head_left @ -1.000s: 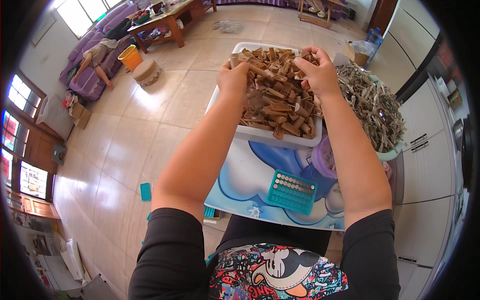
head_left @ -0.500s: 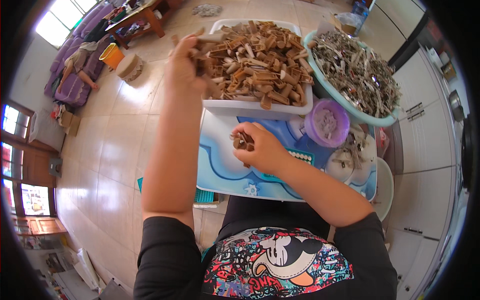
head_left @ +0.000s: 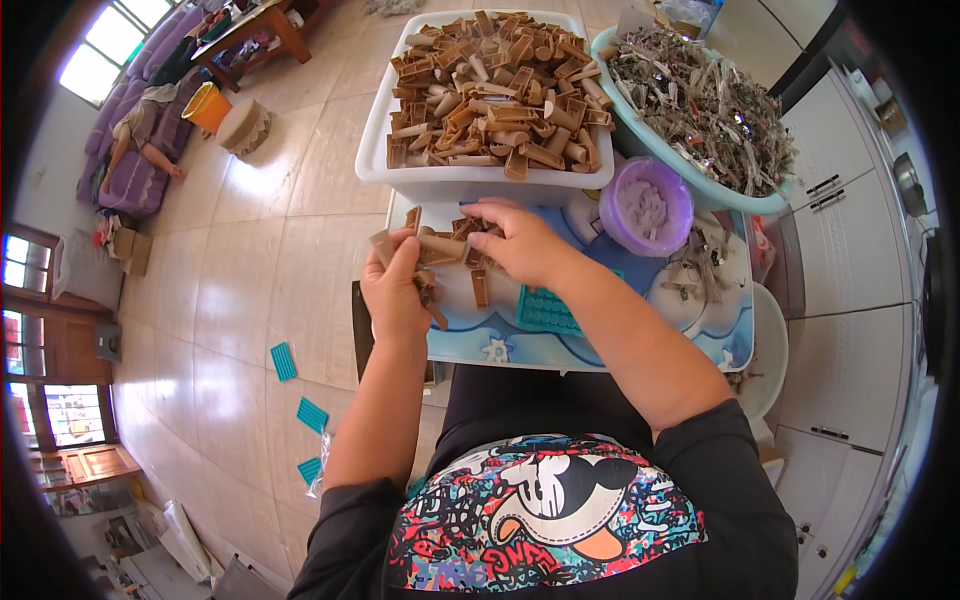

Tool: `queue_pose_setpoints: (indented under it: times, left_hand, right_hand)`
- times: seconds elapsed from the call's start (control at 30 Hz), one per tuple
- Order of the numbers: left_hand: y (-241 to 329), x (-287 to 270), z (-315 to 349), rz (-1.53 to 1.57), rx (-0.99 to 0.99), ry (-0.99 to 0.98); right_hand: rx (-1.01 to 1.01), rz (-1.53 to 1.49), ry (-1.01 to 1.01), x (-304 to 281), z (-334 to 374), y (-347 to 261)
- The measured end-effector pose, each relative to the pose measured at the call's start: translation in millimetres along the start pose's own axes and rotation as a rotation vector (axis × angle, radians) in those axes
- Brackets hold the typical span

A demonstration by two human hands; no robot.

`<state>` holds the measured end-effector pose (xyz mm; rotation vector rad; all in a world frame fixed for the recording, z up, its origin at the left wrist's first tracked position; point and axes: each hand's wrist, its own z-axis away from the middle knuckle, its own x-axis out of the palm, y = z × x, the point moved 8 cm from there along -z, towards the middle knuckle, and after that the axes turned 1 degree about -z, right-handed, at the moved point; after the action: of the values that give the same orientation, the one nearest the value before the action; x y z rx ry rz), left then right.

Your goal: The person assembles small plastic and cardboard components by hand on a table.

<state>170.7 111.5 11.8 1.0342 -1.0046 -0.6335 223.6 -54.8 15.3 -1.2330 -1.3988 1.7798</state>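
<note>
My left hand (head_left: 395,295) is closed around several brown plastic pieces (head_left: 440,247), half-tube or trough-like in shape. Close beside it, my right hand (head_left: 525,245) is curled over more of these brown pieces, partly hidden under its fingers. One piece hangs below the right fingers. Both hands are above the blue-and-white patterned tabletop (head_left: 590,350). Partly under my right forearm lies a teal ridged tray (head_left: 548,312). Just beyond the hands, a white plastic bin (head_left: 480,188) is heaped with the same kind of brown pieces.
Right of the bin, a teal basin (head_left: 738,203) holds a heap of thin metallic-looking strips. A purple bowl (head_left: 612,215) of small whitish pieces sits before it, near loose strips (head_left: 706,262). Teal trays (head_left: 284,362) lie on the left floor. Someone rests on a purple sofa (head_left: 140,190).
My left hand has come down from the bin to beside my right hand, carrying brown pieces. The view has shifted, and teal trays on the floor now show.
</note>
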Motion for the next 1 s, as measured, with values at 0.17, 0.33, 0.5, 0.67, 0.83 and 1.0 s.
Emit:
queue_pose_setpoints:
  times: [0.17,0.33,0.5,0.67,0.83,1.0]
  left_hand:
    - [-16,12,-1,-0.057,0.103,-0.011]
    - [-23,20,-5,-0.324,0.162,-0.044]
    - [-19,34,-4,-0.281,0.037,-0.168]
    - [-3,49,10,-0.178,-0.19,-0.316]
    - [18,58,21,-0.289,-0.187,-0.45]
    - [23,58,21,-0.363,-0.187,-0.469]
  right_hand:
    - [-0.022,-0.057,0.022,-16,13,-15]
    - [-0.004,0.022,0.188,-47,41,-29]
    - [-0.255,0.357,0.328,-52,81,-41]
    - [-0.375,0.737,0.278,-28,130,-44]
    - [-0.335,0.903,0.278,-26,154,-22]
    - [-0.309,0.909,0.302,-33,166,-14]
